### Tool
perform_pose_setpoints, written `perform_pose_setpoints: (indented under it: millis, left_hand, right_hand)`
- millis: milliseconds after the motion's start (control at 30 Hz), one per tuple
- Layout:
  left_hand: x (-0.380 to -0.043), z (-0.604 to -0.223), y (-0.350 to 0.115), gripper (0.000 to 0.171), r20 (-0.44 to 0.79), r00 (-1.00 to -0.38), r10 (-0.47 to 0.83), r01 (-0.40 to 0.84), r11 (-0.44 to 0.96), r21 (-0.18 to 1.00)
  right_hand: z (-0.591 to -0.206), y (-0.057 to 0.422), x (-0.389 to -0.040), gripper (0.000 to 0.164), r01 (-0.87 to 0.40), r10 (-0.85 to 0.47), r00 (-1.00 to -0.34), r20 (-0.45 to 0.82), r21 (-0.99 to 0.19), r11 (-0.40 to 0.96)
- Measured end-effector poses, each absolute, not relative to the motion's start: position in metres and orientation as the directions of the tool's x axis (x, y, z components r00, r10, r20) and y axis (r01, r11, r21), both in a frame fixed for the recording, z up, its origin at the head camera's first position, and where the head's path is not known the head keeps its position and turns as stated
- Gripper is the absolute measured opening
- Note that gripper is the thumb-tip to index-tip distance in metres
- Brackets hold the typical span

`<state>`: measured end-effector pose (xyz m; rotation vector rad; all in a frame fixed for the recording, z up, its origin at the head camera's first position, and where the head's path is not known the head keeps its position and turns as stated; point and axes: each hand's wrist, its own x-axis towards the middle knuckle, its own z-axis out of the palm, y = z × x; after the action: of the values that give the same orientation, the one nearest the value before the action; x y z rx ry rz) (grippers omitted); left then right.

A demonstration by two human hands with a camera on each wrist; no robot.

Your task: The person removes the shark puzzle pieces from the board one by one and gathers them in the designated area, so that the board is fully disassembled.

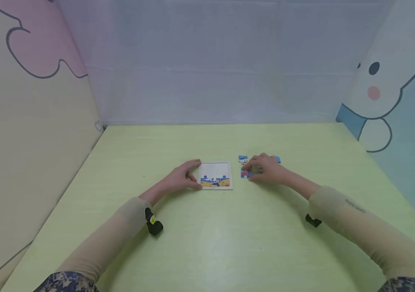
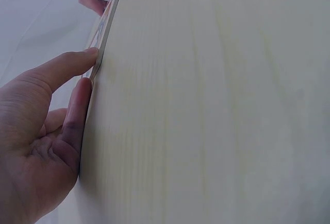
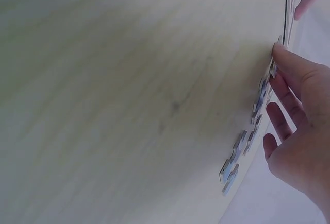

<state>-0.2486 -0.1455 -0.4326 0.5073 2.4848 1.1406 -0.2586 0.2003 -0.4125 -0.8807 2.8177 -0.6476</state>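
A square white puzzle tray [image 1: 215,168] lies flat on the table, its lower part filled with joined pieces showing a yellow and blue picture [image 1: 215,181]. My left hand [image 1: 179,177] holds the tray by its left side, index finger at the far corner and thumb at the near one. In the left wrist view the left thumb [image 2: 77,62] lies against the tray's edge. To the right of the tray, my right hand [image 1: 267,169] pinches a red and blue puzzle piece [image 1: 244,174] between thumb and fingers, low at the tabletop. The right palm hides part of the loose pieces.
Loose puzzle pieces [image 1: 242,159] lie beyond the right fingertips, and a blue one [image 1: 278,159] shows past the knuckles. In the right wrist view several pieces [image 3: 234,154] lie in rows below the hand. The pale table [image 1: 214,235] meets a curtain-like white backdrop [image 1: 214,61].
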Motion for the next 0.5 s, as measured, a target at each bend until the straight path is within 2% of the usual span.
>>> perform_pose_setpoints:
  millis: [500]
  left_hand:
    - [-0.2489,-0.4345,-0.1453,0.092,-0.167,-0.869,0.466,0.174,0.604,0.778]
  right_hand:
    - [-0.4123,0.2007,-0.2603,0.036,-0.522,-0.583,-0.812,-0.002,-0.445,0.728]
